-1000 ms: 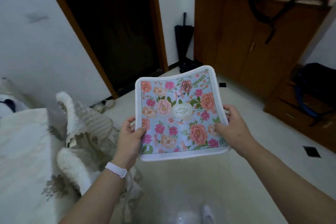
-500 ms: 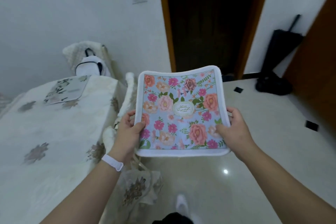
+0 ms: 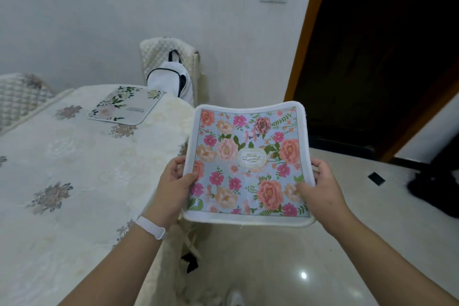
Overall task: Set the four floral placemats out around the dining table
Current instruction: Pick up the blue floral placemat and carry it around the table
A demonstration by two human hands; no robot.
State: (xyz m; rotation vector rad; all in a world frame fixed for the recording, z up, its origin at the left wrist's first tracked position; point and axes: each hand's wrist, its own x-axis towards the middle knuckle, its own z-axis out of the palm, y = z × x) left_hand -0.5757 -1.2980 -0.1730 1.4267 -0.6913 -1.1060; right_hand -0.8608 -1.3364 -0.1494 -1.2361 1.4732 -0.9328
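The left hand [image 3: 177, 181] pinches the near left edge of a blue floral placemat [image 3: 248, 161], thumb on top. The right hand [image 3: 323, 189] pinches the right edge likewise. The mat is held face up in the air, just off the side edge of the cloth-covered bench [image 3: 74, 169], sagging slightly. A pale floral placemat [image 3: 125, 105] lies flat at the bench's far corner. The mat in hand should probably be laid flat along a free edge, squared to it, with both hands letting go together.
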